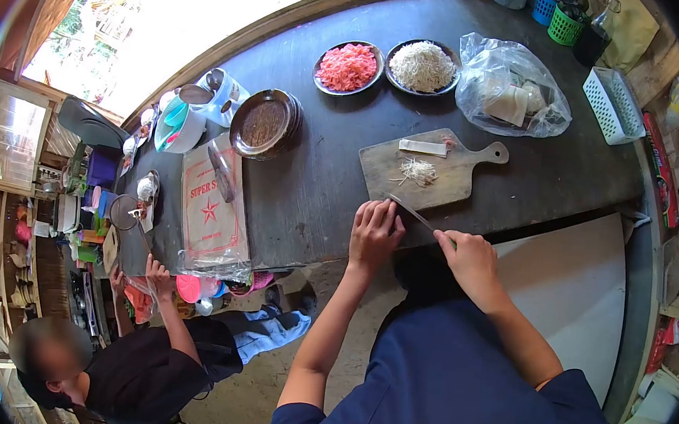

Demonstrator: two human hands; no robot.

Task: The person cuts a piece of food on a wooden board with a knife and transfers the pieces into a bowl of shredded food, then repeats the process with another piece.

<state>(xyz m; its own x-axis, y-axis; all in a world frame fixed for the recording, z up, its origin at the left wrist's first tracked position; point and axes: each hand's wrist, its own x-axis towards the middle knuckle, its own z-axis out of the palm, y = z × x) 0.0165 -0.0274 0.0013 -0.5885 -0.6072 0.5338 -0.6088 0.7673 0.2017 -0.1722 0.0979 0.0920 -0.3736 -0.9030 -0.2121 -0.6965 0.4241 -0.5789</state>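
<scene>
Knife point(411, 212): gripped in right hand point(470, 256), blade pointing ten o'clock. Left hand point(375, 233): fingers flat (nothing visibly held), at six o'clock edge of board point(448, 186). Shreds point(418, 170): mid-board. Co-worker point(136, 372): eight o'clock.

On the flat packet point(213, 208) lying on my surface point(318, 177) I read "SUPER S" in red above a red star; smaller print below is unreadable.
</scene>
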